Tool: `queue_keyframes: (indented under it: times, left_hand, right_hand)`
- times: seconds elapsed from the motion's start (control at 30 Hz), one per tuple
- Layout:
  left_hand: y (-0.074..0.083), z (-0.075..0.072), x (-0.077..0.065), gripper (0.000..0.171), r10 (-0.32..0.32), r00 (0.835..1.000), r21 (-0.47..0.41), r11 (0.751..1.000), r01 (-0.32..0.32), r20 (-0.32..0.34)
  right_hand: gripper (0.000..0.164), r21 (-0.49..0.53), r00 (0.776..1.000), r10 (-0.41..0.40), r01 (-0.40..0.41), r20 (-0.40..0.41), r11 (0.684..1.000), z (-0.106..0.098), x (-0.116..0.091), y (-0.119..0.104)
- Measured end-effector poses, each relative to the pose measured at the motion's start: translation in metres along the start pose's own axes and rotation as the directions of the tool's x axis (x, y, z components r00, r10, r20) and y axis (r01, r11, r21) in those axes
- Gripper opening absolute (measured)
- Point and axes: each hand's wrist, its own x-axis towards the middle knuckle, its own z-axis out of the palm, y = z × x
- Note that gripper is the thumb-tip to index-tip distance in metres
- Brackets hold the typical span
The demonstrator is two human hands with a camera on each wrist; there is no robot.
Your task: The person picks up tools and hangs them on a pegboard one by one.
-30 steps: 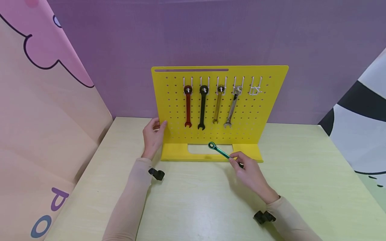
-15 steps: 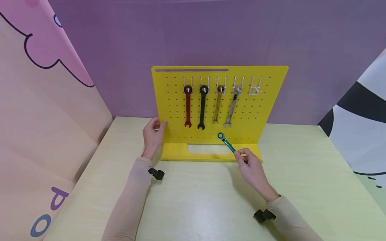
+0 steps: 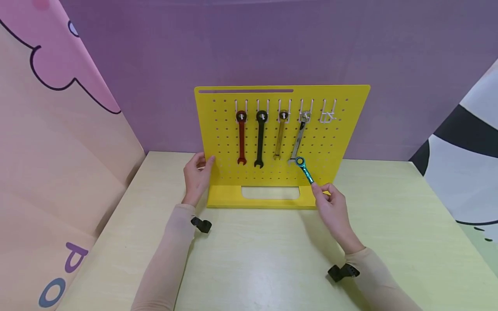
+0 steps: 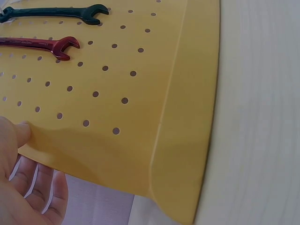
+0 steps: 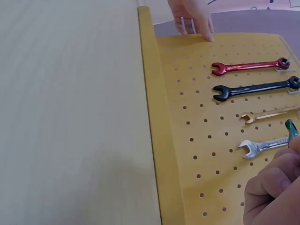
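Observation:
My right hand [image 3: 335, 216] pinches a green ratchet wrench [image 3: 305, 170] near its lower end, ring end up, in front of the yellow pegboard [image 3: 233, 172]. In the head view the ring overlaps the lower end of the silver wrench [image 3: 298, 139]. My left hand [image 3: 196, 178] grips the board's left edge, thumb on the front face and the other fingers behind, as the left wrist view shows. A red wrench [image 3: 241, 140], a black wrench [image 3: 259, 140] and a gold wrench [image 3: 279, 137] hang on white hooks beside the silver one.
At the right of the row, a white hook [image 3: 328, 113] carries no wrench. The pegboard stands on a pale wooden table [image 3: 249, 259], its base having a cut-out slot. Behind it hangs a purple backdrop [image 3: 272, 43].
My right hand has moved up and to the right, bringing the green wrench from the board's base to the height of the hanging wrenches' lower ends. The left hand has stayed put.

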Motion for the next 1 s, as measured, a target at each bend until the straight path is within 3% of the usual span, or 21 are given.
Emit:
queue_keyframes:
  times: [0.17,0.4,0.73,1.0]
  left_hand:
    - [-0.001,0.000,0.000,0.029,0.005,1.000,-0.004,1.000,-0.005,0.002]
    - [-0.003,-0.001,-0.002,0.028,0.004,1.000,-0.002,1.000,-0.004,-0.004]
    - [-0.003,-0.001,-0.002,0.028,0.000,1.000,0.002,1.000,0.000,-0.010]
    - [-0.001,0.000,0.000,0.028,0.020,1.000,-0.006,1.000,-0.020,-0.008]
  right_hand:
    - [0.031,0.110,0.999,0.001,-0.006,0.043,0.994,-0.003,0.001,-0.004]
    - [0.025,0.183,0.996,-0.003,-0.014,0.092,0.983,-0.004,-0.001,-0.015]
    - [0.025,0.239,0.999,-0.008,-0.003,0.047,0.971,-0.012,0.008,-0.038]
    - [0.020,0.347,0.996,-0.077,0.084,-0.035,0.934,-0.020,0.014,-0.053]
